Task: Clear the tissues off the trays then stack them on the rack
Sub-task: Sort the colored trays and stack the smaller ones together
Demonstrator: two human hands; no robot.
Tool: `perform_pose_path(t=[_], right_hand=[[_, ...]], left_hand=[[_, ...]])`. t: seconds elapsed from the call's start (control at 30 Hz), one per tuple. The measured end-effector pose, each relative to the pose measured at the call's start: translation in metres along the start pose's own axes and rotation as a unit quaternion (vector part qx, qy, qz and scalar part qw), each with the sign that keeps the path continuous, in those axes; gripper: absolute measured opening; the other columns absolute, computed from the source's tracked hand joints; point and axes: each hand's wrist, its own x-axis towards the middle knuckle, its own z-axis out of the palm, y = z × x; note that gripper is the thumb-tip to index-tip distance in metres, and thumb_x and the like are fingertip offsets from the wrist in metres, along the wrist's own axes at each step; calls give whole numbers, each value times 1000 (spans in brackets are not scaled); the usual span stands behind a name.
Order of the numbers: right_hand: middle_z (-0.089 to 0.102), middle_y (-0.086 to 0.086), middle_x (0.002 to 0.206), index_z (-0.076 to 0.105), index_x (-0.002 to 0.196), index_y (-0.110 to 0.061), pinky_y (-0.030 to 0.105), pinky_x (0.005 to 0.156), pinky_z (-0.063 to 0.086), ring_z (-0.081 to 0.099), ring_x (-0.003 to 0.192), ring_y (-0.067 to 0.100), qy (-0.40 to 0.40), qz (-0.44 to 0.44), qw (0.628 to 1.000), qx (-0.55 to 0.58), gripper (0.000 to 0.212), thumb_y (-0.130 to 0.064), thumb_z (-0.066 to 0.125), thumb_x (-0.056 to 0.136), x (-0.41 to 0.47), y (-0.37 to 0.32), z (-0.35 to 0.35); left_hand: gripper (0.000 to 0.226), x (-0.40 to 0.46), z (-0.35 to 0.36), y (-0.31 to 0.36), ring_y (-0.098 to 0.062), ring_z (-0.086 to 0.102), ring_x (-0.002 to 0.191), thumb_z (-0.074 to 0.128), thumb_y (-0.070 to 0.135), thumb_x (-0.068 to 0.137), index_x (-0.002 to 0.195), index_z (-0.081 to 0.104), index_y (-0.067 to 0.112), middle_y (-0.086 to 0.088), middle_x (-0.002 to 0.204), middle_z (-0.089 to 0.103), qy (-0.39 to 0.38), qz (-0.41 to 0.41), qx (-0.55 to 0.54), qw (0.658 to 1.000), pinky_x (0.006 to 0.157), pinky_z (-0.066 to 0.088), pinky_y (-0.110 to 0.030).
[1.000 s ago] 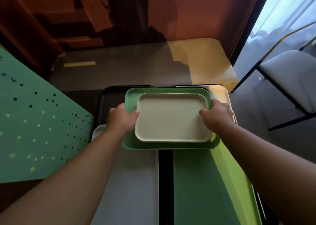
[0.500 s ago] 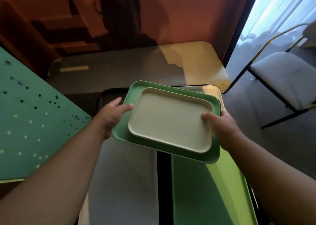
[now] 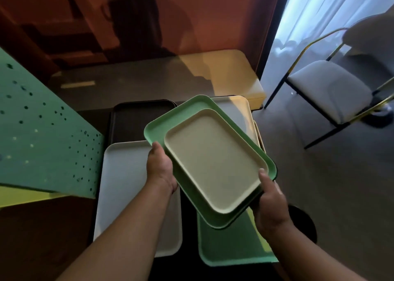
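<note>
I hold a stack of two trays above the table: a cream tray (image 3: 214,161) nested inside a larger green tray (image 3: 170,120). The stack is turned clockwise, its long side running from upper left to lower right. My left hand (image 3: 161,167) grips its left edge and my right hand (image 3: 271,204) grips its lower right corner, thumb on the cream rim. Under the stack lie a white tray (image 3: 125,186), a black tray (image 3: 132,118), a pale tray (image 3: 236,110) and another green tray (image 3: 230,246). No tissues are visible on any tray.
A green perforated panel (image 3: 40,144) stands at the left. A grey bench with a yellow end (image 3: 232,73) runs along the orange wall behind. A white-cushioned chair (image 3: 326,88) with a gold frame stands at the right on grey floor. A dark round object (image 3: 304,223) sits beside my right arm.
I have lifted the two-tray stack off the others and rotated it clockwise, pulling it toward me. My left hand shifted along the left edge; my right hand moved to the lower corner.
</note>
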Motion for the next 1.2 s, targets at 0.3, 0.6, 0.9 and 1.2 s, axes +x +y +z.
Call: perform_pose_path(t=[0.3, 0.6, 0.9, 1.2], right_hand=[[79, 17, 97, 78, 99, -11, 39, 74, 59, 74, 78, 27, -101, 17, 920, -378, 28, -35, 64, 102, 27, -67, -26], [77, 15, 91, 75, 96, -14, 59, 86, 61, 74, 91, 37, -47, -20, 911, -410, 37, -40, 52, 107, 34, -32, -53], [68, 15, 86, 66, 79, -7, 54, 73, 57, 66, 79, 37, -4, -107, 882, -460, 40, -36, 48, 98, 35, -13, -61], [60, 6, 121, 69, 124, -20, 47, 96, 55, 64, 101, 23, 4, -82, 879, -470, 31, -22, 62, 93, 36, -20, -62]], left_hand=[[33, -23, 12, -5, -42, 71, 108, 43, 36, 108, 125, 63, 15, -22, 119, 72, -97, 7, 133, 986, 95, 55, -64], [31, -29, 21, -46, -35, 73, 98, 57, 35, 90, 109, 68, 14, -14, 106, 75, -104, 46, 318, 941, 95, 57, -57], [65, -50, 27, -56, -41, 45, 136, 50, 31, 94, 155, 36, 13, -18, 152, 40, -37, 45, 529, 846, 111, 42, -47], [65, -44, 21, -71, -39, 39, 141, 44, 23, 98, 160, 25, 17, -15, 159, 26, -37, 25, 583, 812, 112, 38, -43]])
